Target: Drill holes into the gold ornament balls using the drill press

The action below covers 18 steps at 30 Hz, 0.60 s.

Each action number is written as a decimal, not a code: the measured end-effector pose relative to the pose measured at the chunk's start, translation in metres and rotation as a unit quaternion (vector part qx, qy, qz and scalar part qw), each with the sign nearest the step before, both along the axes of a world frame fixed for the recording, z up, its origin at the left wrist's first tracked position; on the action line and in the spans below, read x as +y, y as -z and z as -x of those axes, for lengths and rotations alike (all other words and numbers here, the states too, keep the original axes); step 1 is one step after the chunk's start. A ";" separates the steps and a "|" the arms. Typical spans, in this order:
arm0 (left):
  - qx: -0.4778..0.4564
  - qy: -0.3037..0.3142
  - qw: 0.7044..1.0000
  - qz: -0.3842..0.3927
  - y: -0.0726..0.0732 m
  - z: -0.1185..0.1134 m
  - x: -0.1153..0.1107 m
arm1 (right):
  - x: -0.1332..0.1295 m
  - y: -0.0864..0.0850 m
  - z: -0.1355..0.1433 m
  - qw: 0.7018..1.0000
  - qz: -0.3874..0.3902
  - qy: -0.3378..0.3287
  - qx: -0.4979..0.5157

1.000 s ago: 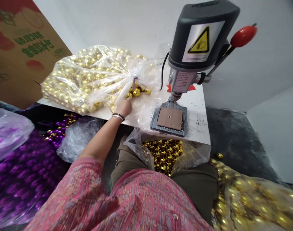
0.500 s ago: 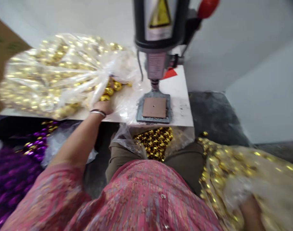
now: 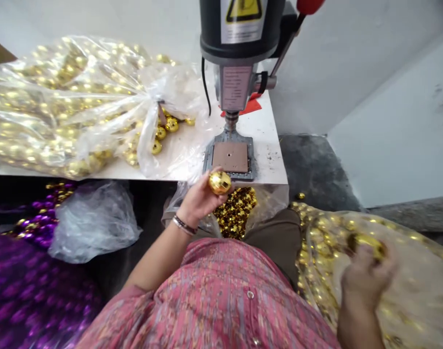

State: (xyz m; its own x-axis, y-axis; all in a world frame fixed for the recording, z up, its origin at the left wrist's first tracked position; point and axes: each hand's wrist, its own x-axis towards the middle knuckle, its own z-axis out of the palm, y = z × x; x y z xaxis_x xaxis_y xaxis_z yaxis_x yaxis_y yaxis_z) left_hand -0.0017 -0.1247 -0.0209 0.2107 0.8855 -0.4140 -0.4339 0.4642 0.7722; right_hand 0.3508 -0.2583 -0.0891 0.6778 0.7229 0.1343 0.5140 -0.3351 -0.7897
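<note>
My left hand is closed around a shiny gold ball with a small dark square spot on it. It is just in front of the drill press's table, which has a brown pad with a hole in it. Above the pad hangs the drill press. At the right, my right hand grips another gold ball, over a clear bag of gold balls. Motion blurs this hand, so whether it holds more than one ball is unclear.
A large plastic bag of gold balls lies on the white table, its mouth spilling several gold balls. Gold pieces fill a bag between my legs. Purple balls and a crumpled plastic bag are at left.
My left hand has left the bag mouth and moved right to the drill press with a gold ball. My right hand has come up out of the right bag, gripping a gold ball.
</note>
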 end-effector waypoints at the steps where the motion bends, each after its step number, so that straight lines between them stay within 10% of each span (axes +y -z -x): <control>1: -0.057 0.005 0.998 0.037 0.009 -0.009 -0.010 | 0.007 -0.001 0.018 0.999 -0.010 -0.045 0.021; 8: -0.149 -0.001 0.984 0.101 0.042 -0.016 -0.049 | 0.045 0.000 0.141 0.918 -0.034 -0.355 0.176; 18: -0.172 0.069 0.982 0.045 0.048 -0.008 -0.074 | 0.023 0.002 0.138 0.879 -0.029 -0.401 0.255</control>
